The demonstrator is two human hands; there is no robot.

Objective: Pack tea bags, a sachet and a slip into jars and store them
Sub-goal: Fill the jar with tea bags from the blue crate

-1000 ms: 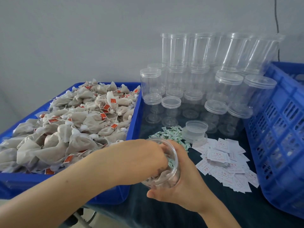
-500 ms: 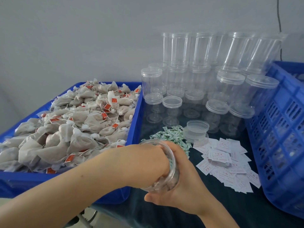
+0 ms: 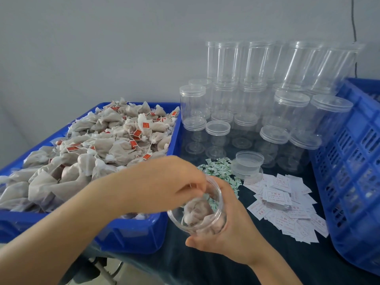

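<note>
several tea bags (image 3: 197, 212) already sit in the open jar (image 3: 195, 214), which the right hand (image 3: 232, 229) holds tilted above the dark surface (image 3: 226, 268), its grip curled round the jar's wall from the 4 o'clock side. the left hand (image 3: 162, 182) hangs over the jar mouth with fingers bunched at the rim; whether its grip has hold of a bag or string i cannot tell. the risk, as i judge it, lies in that tilt: the mouth leans toward 10 o'clock, so a loose bag or a snagged string could ride out with the left hand and drop beside the blue tray (image 3: 131, 237). the sachets (image 3: 218, 171) lie at 1 o'clock of the jar and the slips (image 3: 285, 204) at 3 o'clock, both heaped loosely, so more than one may be picked up. the stacked empty jars (image 3: 257, 95) at 12 o'clock look easy to topple with a careless reach.
</note>
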